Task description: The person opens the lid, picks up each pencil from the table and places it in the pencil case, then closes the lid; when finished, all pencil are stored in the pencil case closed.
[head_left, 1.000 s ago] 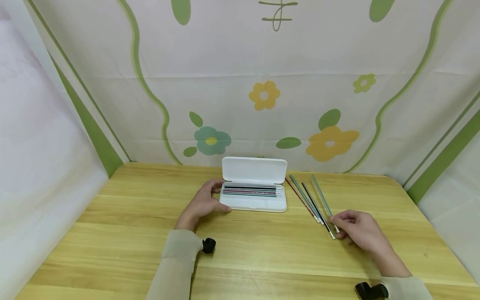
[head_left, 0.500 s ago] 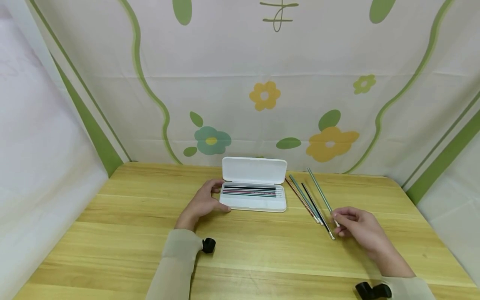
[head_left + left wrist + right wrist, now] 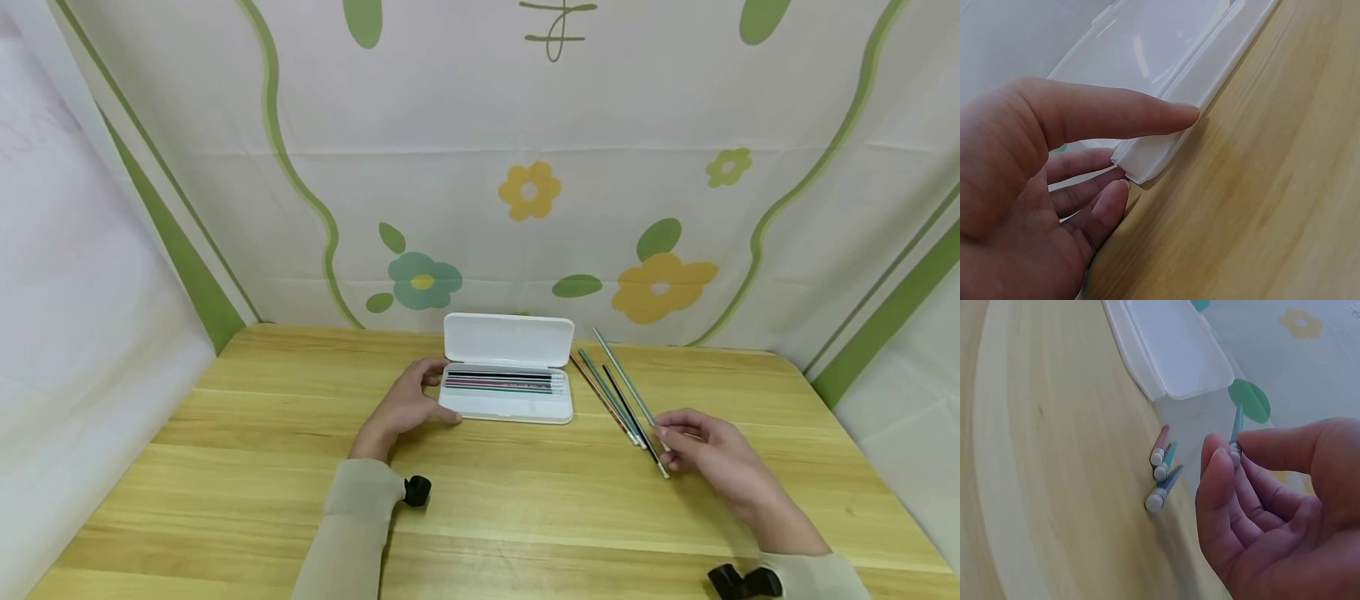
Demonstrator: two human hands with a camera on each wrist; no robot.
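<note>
My left hand [image 3: 407,404] holds the left end of a white pencil case [image 3: 517,408], thumb at its front edge and fingers at its side and back. The lid [image 3: 508,340] stands raised, and several pencils [image 3: 498,383] lie lengthwise inside. With thumb and fingertips, my right hand [image 3: 712,454] pinches a teal pencil [image 3: 626,381] near its eraser end, raised off the table. Beside it on the table lie a reddish-brown pencil [image 3: 600,396], another teal pencil [image 3: 599,380] and a black pencil [image 3: 637,425], their white erasers [image 3: 1155,503] showing in the right wrist view.
Everything rests on a wooden table [image 3: 525,508]. A white cloth with printed flowers [image 3: 660,287] hangs along its back edge, close behind the raised lid. More cloth hangs at both sides. Each wrist wears a small black camera [image 3: 417,491].
The teal pencil in my right hand has risen off the table, and its far tip has swung left above the other pencils. My left hand and the case have stayed in place.
</note>
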